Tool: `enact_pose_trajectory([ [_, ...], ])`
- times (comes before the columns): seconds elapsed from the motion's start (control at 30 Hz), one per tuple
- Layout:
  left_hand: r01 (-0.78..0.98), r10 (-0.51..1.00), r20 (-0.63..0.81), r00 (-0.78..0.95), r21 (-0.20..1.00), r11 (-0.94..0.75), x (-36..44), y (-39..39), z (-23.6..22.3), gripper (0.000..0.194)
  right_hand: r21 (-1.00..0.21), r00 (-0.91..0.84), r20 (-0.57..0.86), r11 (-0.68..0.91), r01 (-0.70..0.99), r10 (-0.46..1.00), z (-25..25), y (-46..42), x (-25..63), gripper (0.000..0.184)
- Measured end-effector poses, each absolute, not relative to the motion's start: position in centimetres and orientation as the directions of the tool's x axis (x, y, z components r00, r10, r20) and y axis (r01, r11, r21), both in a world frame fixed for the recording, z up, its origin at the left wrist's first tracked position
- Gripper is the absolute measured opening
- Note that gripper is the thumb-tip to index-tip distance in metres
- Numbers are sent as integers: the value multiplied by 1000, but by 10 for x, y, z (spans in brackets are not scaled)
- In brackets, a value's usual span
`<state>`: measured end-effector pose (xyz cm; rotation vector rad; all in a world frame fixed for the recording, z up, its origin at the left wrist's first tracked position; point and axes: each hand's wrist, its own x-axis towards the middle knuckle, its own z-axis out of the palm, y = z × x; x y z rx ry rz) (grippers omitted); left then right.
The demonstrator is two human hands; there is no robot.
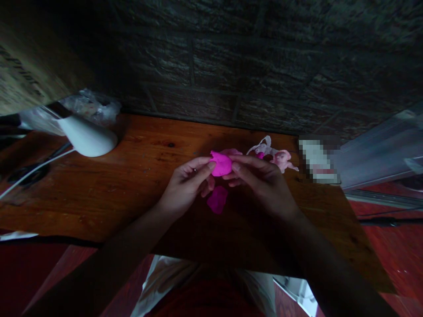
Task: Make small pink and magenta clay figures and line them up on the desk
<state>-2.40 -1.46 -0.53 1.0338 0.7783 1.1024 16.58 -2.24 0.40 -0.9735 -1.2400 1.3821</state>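
Both my hands meet above the middle of a wooden table (109, 189) and pinch one lump of bright pink clay (220, 164). My left hand (187, 182) grips its left side with thumb and fingers closed. My right hand (261, 178) holds its right side the same way. Directly below the hands, a second flat pink clay piece (217, 200) lies on the table. Behind my right hand sit a pale pink clay figure (282, 159) and a whitish clay scrap (262, 147).
A white lamp head (86, 135) lies at the back left with its cable (33, 169) trailing left. Crumpled clear plastic (90, 105) sits behind it. A dark stone wall (264, 66) backs the table. A blurred white box (319, 160) stands at the right edge.
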Motion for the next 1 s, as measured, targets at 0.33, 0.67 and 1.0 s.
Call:
enact_pose_trajectory([
  [0.33, -282, 915, 124, 384, 959, -12, -29, -13, -6, 20, -987, -194, 105, 80, -136, 975, 6, -26, 166, 15],
  [0.67, -224, 933, 256, 253, 954, -201, -27, -14, -7, 13, -987, -166, 122, 102, -127, 979, 5, -25, 163, 14],
  [1.0, -184, 932, 218, 289, 968, -169, -29, -15, -6, 19, -973, -214, -57, -102, -205, 975, 3, -21, 164, 29],
])
